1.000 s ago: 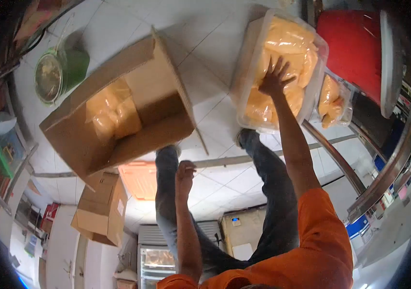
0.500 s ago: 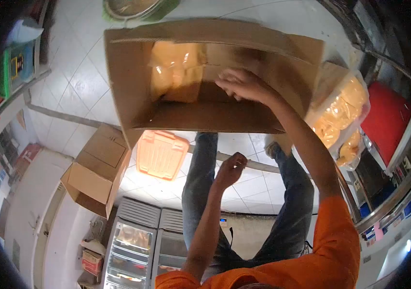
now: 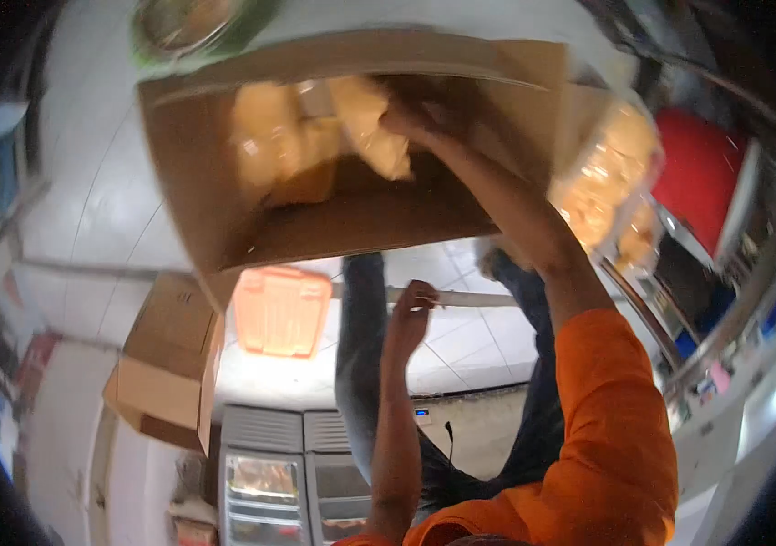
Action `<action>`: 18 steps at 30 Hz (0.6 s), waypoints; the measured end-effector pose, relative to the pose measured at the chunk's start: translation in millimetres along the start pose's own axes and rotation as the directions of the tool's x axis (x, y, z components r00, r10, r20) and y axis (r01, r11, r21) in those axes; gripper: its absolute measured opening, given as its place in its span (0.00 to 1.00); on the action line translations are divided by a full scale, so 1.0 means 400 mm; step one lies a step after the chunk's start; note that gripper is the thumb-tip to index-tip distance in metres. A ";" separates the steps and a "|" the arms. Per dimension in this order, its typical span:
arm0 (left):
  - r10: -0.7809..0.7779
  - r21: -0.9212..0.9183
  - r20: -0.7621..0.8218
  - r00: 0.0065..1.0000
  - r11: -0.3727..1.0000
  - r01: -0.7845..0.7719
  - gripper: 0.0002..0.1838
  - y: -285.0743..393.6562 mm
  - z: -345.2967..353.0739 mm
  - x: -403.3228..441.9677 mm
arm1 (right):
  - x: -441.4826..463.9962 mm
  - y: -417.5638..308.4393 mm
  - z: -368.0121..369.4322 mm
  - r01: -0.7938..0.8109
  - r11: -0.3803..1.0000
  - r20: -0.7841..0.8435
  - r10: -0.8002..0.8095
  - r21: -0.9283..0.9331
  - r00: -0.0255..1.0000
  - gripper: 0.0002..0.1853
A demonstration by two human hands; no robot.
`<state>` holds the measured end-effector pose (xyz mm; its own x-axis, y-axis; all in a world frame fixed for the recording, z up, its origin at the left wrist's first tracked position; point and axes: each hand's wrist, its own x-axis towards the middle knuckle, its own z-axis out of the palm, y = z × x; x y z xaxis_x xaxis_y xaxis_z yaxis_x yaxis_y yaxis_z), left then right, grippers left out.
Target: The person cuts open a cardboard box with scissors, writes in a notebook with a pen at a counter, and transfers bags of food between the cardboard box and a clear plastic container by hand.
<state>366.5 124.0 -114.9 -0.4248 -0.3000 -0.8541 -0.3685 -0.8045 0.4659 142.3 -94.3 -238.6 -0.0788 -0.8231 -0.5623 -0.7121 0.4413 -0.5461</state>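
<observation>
A large open cardboard box [image 3: 342, 227] lies in front of me. Inside it, my right hand [image 3: 410, 120] has its fingers closed at the right edge of a clear plastic packet [image 3: 371, 132] with yellow-orange contents, which hangs tilted. Blur hides the exact grip. More yellow-orange packets [image 3: 278, 150] sit at the left end of the box. Below the near wall of the box, above the floor between my legs, my left hand [image 3: 415, 300] is held with curled fingers and nothing visible in it.
Right of the box lies a large clear bag of yellow-orange pieces [image 3: 606, 182], with a red object [image 3: 702, 177] beyond. An orange plastic lid or crate [image 3: 281, 311] and a smaller open carton [image 3: 169, 350] are at left. A round green-rimmed basin [image 3: 187, 27] stands behind.
My right hand has moved left and deeper into the box and now has a packet at its fingers. My left hand stays curled. The whole view has shifted slightly.
</observation>
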 end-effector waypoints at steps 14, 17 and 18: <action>-0.093 0.244 0.020 0.995 0.966 0.086 0.10 -0.118 0.218 0.061 | -1.208 0.605 -0.377 -0.085 0.980 -0.320 0.023 -0.181 0.947 0.30; -0.054 0.225 0.030 0.998 0.973 0.046 0.10 -0.147 0.239 0.067 | -1.111 0.866 -0.144 -0.127 0.932 -0.285 0.026 -0.341 0.958 0.25; -0.028 0.235 0.035 0.999 0.972 0.019 0.11 -0.145 0.245 0.071 | -1.087 0.948 -0.080 -0.115 0.958 -0.256 0.046 -0.261 0.965 0.24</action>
<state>294.9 212.6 -143.4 -0.4433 -0.2593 -0.8581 -0.5605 -0.6668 0.4911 -115.6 419.3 -181.4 -0.2878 -0.8661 -0.4088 -0.8557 0.4242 -0.2963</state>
